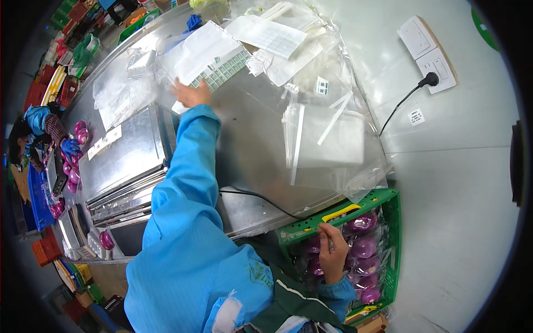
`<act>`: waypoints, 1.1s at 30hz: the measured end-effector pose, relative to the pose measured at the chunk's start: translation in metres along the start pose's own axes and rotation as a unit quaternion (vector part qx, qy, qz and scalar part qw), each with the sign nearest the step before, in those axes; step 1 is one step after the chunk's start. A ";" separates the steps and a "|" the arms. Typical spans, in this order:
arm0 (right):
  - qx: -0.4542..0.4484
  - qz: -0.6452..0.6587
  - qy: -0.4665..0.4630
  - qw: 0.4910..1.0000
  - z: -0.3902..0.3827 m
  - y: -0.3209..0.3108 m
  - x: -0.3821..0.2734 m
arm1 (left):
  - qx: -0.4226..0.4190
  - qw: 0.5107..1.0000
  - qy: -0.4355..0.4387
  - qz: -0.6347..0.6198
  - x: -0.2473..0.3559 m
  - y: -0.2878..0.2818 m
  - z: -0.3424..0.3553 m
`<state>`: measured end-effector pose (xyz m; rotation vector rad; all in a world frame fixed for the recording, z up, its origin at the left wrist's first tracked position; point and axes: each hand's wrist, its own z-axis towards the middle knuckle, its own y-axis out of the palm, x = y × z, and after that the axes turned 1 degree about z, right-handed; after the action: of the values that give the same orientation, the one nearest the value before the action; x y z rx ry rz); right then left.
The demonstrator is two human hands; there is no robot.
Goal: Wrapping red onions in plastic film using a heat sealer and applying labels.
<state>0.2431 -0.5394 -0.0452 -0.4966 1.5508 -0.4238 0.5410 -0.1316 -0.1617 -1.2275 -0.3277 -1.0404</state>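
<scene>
My left hand [192, 95] reaches far over the steel table [250, 130], fingers apart and nothing visible in them. Just beyond it lies a white sheet with rows of green-printed labels [225, 69]. A crumpled heap of clear plastic bags [126, 83] lies to its left. My right hand [332, 256] hovers over a green plastic crate [394, 244], its fingers loosely bent, with no object showing between them. Inside the crate are several round purple onions [365, 247] in clear wrapping. A stack of clear flat bags [333, 136] rests on the table at the right.
A steel box-like machine [125, 158] stands left of my left arm. A black cable [261, 195] crosses the table's near edge. On the right wall, a black plug [430, 80] sits in a socket. At far left a co-worker's blue-gloved hand [70, 146] is near more purple onions [73, 175].
</scene>
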 end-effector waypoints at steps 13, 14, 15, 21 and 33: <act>-0.017 0.057 0.000 0.998 -0.014 0.008 -0.009 | -0.105 0.960 -0.070 -0.249 -0.038 0.005 0.015; -0.014 0.057 -0.001 0.998 -0.018 0.007 -0.011 | -0.111 0.962 0.002 -0.250 -0.031 -0.001 0.011; -0.027 0.057 -0.010 0.998 -0.020 0.007 -0.014 | -0.116 0.959 0.074 -0.249 -0.026 -0.009 0.007; -0.033 0.071 -0.086 0.993 -0.043 0.004 -0.009 | -0.210 0.885 -0.075 -0.408 0.018 -0.101 -0.039; 0.192 -0.011 -0.264 0.945 -0.050 -0.095 -0.057 | -0.558 0.633 -0.092 -0.529 0.033 -0.341 -0.157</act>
<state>0.1985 -0.5886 0.0563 -0.2877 0.9166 -0.5442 0.2396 -0.2759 0.0133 -2.3785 -0.6391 -2.3556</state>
